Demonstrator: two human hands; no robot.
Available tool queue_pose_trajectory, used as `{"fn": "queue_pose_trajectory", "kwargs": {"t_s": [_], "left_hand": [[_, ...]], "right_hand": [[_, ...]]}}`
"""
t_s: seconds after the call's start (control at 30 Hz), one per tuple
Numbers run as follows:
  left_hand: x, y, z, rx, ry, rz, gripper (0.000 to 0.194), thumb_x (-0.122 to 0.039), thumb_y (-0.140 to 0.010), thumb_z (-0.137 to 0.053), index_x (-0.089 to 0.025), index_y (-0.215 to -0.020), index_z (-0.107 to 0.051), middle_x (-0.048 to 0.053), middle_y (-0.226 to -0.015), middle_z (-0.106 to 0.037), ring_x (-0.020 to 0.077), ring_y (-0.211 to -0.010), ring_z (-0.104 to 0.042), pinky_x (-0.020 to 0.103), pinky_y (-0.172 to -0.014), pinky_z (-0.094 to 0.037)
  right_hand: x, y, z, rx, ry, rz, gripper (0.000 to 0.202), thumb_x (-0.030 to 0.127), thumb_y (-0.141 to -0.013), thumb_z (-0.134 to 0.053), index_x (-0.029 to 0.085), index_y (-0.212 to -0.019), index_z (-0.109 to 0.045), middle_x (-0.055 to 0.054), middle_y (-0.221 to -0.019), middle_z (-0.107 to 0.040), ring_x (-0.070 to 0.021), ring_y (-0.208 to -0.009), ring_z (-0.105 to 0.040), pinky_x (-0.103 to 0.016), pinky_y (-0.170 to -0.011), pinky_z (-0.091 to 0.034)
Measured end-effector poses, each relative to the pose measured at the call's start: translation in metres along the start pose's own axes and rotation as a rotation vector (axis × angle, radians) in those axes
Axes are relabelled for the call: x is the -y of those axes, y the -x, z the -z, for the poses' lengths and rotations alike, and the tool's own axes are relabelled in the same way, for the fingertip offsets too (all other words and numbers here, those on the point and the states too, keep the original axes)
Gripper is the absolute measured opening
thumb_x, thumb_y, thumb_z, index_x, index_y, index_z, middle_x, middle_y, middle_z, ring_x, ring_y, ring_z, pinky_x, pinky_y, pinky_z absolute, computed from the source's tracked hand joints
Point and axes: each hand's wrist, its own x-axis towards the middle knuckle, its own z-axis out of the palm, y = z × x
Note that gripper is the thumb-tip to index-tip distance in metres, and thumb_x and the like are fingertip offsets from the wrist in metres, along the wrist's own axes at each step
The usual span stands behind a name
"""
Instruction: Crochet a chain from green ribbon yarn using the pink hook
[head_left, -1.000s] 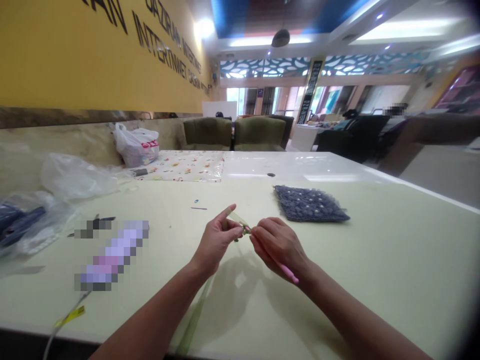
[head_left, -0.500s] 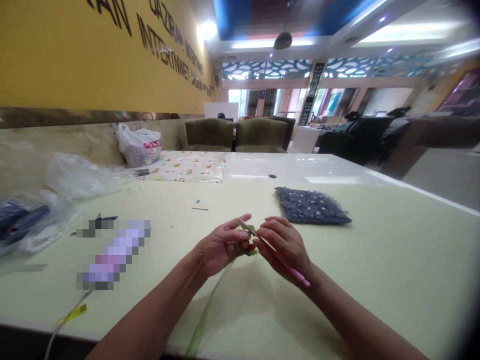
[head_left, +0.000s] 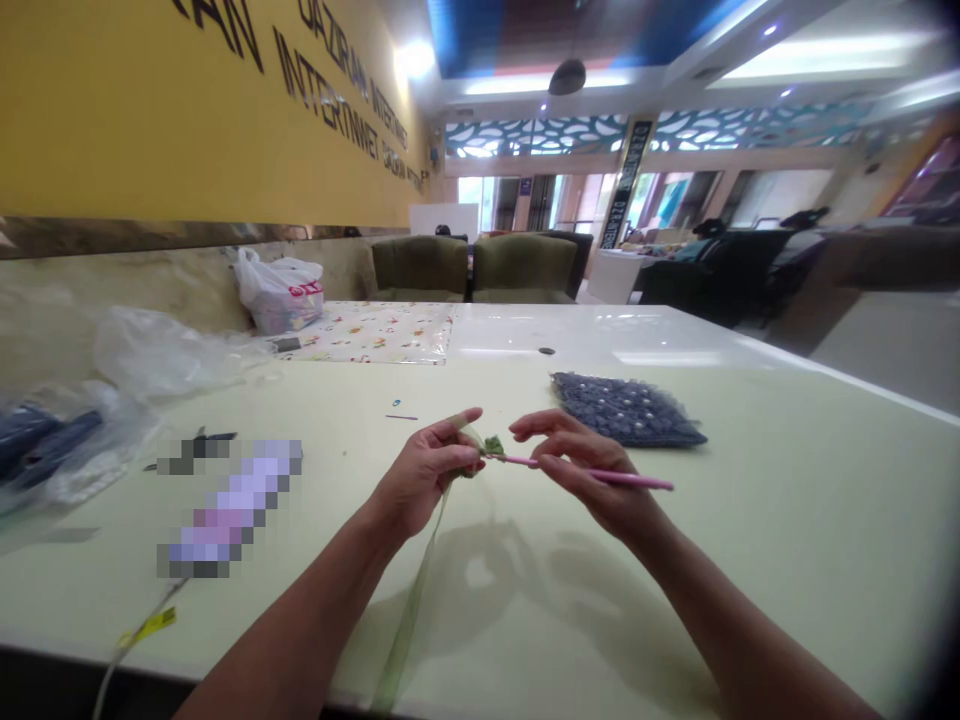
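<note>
My left hand (head_left: 431, 468) pinches a small piece of green crochet (head_left: 493, 446) between thumb and fingers. From it a sheer green ribbon (head_left: 409, 630) passes over the index finger and also hangs down to the table's front edge. My right hand (head_left: 589, 465) grips a pink crochet hook (head_left: 630, 480), held nearly level, its tip at the green piece. The right index finger is raised off the hook. Exactly how the ribbon sits on the hook's tip is too small to tell.
A dark blue crocheted piece with white beads (head_left: 626, 412) lies behind my right hand. A thin purple needle (head_left: 401, 416) and a small blue clip (head_left: 396, 403) lie farther left. Plastic bags (head_left: 161, 350), a dark tool (head_left: 202, 447) and a blurred-out purple object (head_left: 232, 510) occupy the left side.
The hook has swung from a steep slant to nearly level, its handle end moving right and up. My hands have drawn slightly apart, and the right index finger has lifted.
</note>
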Motion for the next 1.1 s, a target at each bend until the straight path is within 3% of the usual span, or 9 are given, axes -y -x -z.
{"fn": "queue_pose_trajectory", "kwargs": {"t_s": [0.17,0.33,0.43,0.53,0.6,0.73,0.87,0.97,1.1], "left_hand": [[0.009,0.001,-0.007,0.003,-0.074,-0.055,0.058,-0.01,-0.067,-0.075,-0.021,-0.123,-0.065,-0.001,-0.08,-0.062,0.0109,-0.073,-0.052,0.029,-0.078,-0.038],[0.011,0.002,-0.009,0.025,-0.12,-0.058,0.063,-0.014,-0.067,-0.078,-0.026,-0.127,-0.062,-0.002,-0.077,-0.059,0.0106,-0.072,-0.051,0.028,-0.073,-0.037],[0.01,0.002,-0.008,0.035,-0.126,-0.052,0.067,-0.014,-0.066,-0.078,-0.026,-0.13,-0.059,-0.002,-0.078,-0.059,0.0114,-0.073,-0.051,0.029,-0.073,-0.038],[0.009,0.002,-0.007,0.031,-0.135,-0.036,0.071,-0.012,-0.065,-0.078,-0.026,-0.132,-0.057,-0.002,-0.078,-0.058,0.0111,-0.073,-0.051,0.029,-0.074,-0.038],[0.009,0.002,-0.007,0.029,-0.139,-0.043,0.067,-0.012,-0.066,-0.077,-0.025,-0.13,-0.059,-0.003,-0.078,-0.058,0.0111,-0.075,-0.052,0.029,-0.077,-0.038],[0.009,0.003,-0.008,0.066,-0.128,-0.062,0.057,-0.015,-0.071,-0.074,-0.024,-0.126,-0.062,0.0,-0.085,-0.062,0.0128,-0.082,-0.055,0.03,-0.083,-0.039],[0.012,0.004,-0.011,0.063,-0.117,-0.075,0.054,-0.02,-0.073,-0.075,-0.024,-0.125,-0.063,0.001,-0.085,-0.065,0.0126,-0.077,-0.056,0.03,-0.078,-0.04],[0.016,0.004,-0.012,0.003,-0.101,-0.038,0.055,-0.021,-0.071,-0.078,-0.023,-0.124,-0.064,0.0,-0.08,-0.064,0.0115,-0.074,-0.055,0.03,-0.078,-0.04],[0.018,0.004,-0.014,-0.021,-0.036,-0.016,0.057,-0.018,-0.068,-0.08,-0.023,-0.123,-0.065,-0.003,-0.074,-0.059,0.0111,-0.074,-0.053,0.029,-0.079,-0.04]], "right_hand": [[-0.006,0.003,-0.008,0.052,-0.113,-0.145,0.019,0.026,-0.095,-0.05,0.02,-0.083,-0.064,-0.008,-0.111,-0.065,-0.0212,-0.101,-0.062,-0.037,-0.082,-0.052],[0.001,0.005,-0.014,-0.048,0.191,0.014,0.017,0.023,-0.092,-0.054,0.021,-0.079,-0.065,-0.01,-0.123,-0.06,-0.0246,-0.115,-0.056,-0.046,-0.101,-0.042],[0.005,0.003,-0.012,-0.019,0.252,0.135,0.015,0.019,-0.092,-0.052,0.021,-0.083,-0.065,-0.011,-0.124,-0.061,-0.0257,-0.119,-0.054,-0.048,-0.1,-0.043],[0.005,0.001,-0.012,0.013,0.218,0.179,0.014,0.018,-0.092,-0.051,0.021,-0.086,-0.063,-0.009,-0.106,-0.068,-0.0226,-0.102,-0.061,-0.043,-0.091,-0.048],[0.003,0.001,-0.013,0.0,0.169,0.086,0.015,0.021,-0.093,-0.051,0.021,-0.085,-0.063,-0.006,-0.09,-0.068,-0.0189,-0.087,-0.063,-0.036,-0.08,-0.049],[0.002,0.005,-0.017,-0.032,0.105,-0.109,0.019,0.028,-0.094,-0.05,0.02,-0.083,-0.063,0.0,-0.071,-0.059,-0.0131,-0.064,-0.053,-0.025,-0.06,-0.043],[0.003,0.007,-0.024,-0.029,0.093,-0.15,0.025,0.031,-0.095,-0.048,0.019,-0.076,-0.059,0.003,-0.062,-0.049,-0.0109,-0.055,-0.043,-0.023,-0.051,-0.036],[0.001,0.007,-0.03,-0.068,0.199,-0.071,0.024,0.029,-0.094,-0.049,0.02,-0.073,-0.054,0.003,-0.062,-0.05,-0.0114,-0.055,-0.045,-0.023,-0.052,-0.037],[-0.007,0.007,-0.032,-0.074,0.454,0.162,0.021,0.022,-0.095,-0.048,0.021,-0.074,-0.05,0.001,-0.067,-0.055,-0.0132,-0.063,-0.049,-0.028,-0.067,-0.042]]}}
